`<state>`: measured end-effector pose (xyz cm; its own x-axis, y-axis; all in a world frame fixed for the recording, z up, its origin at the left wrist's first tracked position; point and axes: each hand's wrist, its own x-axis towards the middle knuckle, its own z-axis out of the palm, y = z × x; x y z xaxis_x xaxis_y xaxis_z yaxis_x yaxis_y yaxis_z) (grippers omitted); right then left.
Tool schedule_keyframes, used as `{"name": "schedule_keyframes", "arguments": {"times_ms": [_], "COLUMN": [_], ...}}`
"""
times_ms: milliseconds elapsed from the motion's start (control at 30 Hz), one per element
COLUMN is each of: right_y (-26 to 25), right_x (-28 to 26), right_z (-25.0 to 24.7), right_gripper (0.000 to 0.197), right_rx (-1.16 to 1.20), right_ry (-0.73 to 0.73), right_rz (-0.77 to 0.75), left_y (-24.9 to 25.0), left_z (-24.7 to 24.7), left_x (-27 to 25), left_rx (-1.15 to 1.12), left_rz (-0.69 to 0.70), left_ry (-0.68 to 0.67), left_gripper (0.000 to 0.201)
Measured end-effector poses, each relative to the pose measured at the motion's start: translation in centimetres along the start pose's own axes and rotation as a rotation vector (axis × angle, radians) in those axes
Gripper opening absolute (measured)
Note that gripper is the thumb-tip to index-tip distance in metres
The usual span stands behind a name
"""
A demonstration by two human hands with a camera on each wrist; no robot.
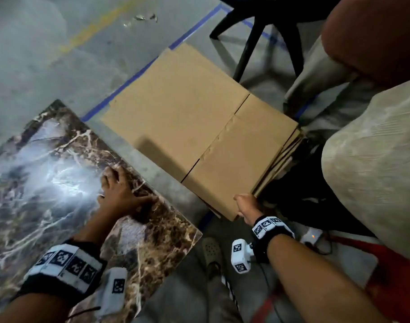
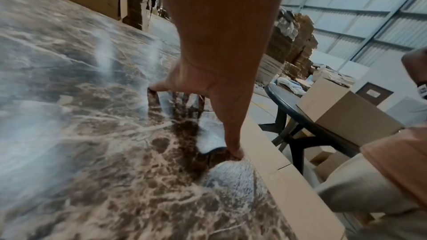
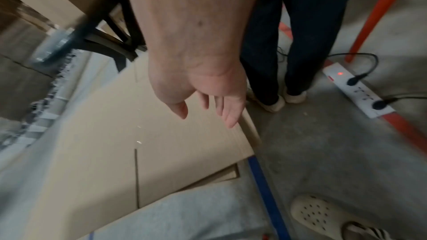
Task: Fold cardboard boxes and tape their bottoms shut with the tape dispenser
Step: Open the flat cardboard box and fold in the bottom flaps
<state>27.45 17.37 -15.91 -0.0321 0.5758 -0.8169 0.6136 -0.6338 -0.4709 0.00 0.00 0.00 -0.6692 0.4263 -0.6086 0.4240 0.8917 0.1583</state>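
Head view shows the right hand (image 1: 246, 207) reaching down to the near corner of the top flat cardboard box (image 1: 199, 134), which lies on a stack of flat boxes (image 1: 280, 164) on the concrete floor (image 1: 47, 54), just beside the marble table (image 1: 47, 183). From the right wrist view, the fingers (image 3: 228, 114) are loose and a little spread, hanging right over the edge of the cardboard, and they do not pinch anything yet. I cannot tell if they touch it. The left hand (image 1: 120, 190) lies spread out on the marble table close to its right edge, with the fingertips (image 2: 238, 152) pressing on the shiny top, and it holds nothing. I think the next step is to pick up 1 flat box, and a few things could go wrong. The boxes sit tight on each other, so the fingers could grab 2 sheets and not just 1. The cardboard is thin at the edge, so a hard pull at 1 corner could bend or tear it. The sheet is wide, so lifted by 1 hand it could flop and bump the black chair legs (image 1: 253, 43) or the person standing (image 1: 374, 136) right next to the stack. A power strip (image 3: 358, 90) and its cords lie on the floor near the stack, and a swinging box could catch them. No tape dispenser shows in any view, so it must be found before taping.
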Motion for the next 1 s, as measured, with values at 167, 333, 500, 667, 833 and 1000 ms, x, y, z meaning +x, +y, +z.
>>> {"name": "schedule_keyframes", "arguments": {"times_ms": [167, 333, 500, 667, 833, 1000], "right_y": [1.6, 1.2, 2.9, 1.5, -10.6, -17.1], "right_x": [1.5, 1.5, 4.1, 5.4, -6.0, -12.7], "right_z": [0.8, 0.8, 0.5, -1.5, -3.4, -4.2], "right_gripper": [0.02, 0.037, 0.055, 0.082, 0.019, 0.011], "right_rx": [0.197, 0.295, 0.507, 0.558, 0.612, 0.618], "right_ry": [-0.013, -0.017, -0.032, -0.129, -0.213, -0.227], "right_rz": [0.164, 0.292, 0.335, 0.257, 0.171, 0.052], "left_y": [0.0, -0.1, -0.3, -0.2, -0.4, 0.2], "left_z": [0.6, 0.8, 1.0, 1.1, 0.7, -2.9], "left_x": [1.5, 1.8, 1.4, 1.2, 1.0, -1.3], "left_rx": [0.016, 0.006, -0.017, -0.012, -0.025, -0.647], "left_rz": [-0.036, -0.028, -0.015, -0.015, -0.01, 0.041], "left_ry": [-0.063, -0.126, -0.079, -0.046, -0.048, 0.092], "left_gripper": [0.141, 0.151, 0.148, 0.145, 0.137, 0.039]}}
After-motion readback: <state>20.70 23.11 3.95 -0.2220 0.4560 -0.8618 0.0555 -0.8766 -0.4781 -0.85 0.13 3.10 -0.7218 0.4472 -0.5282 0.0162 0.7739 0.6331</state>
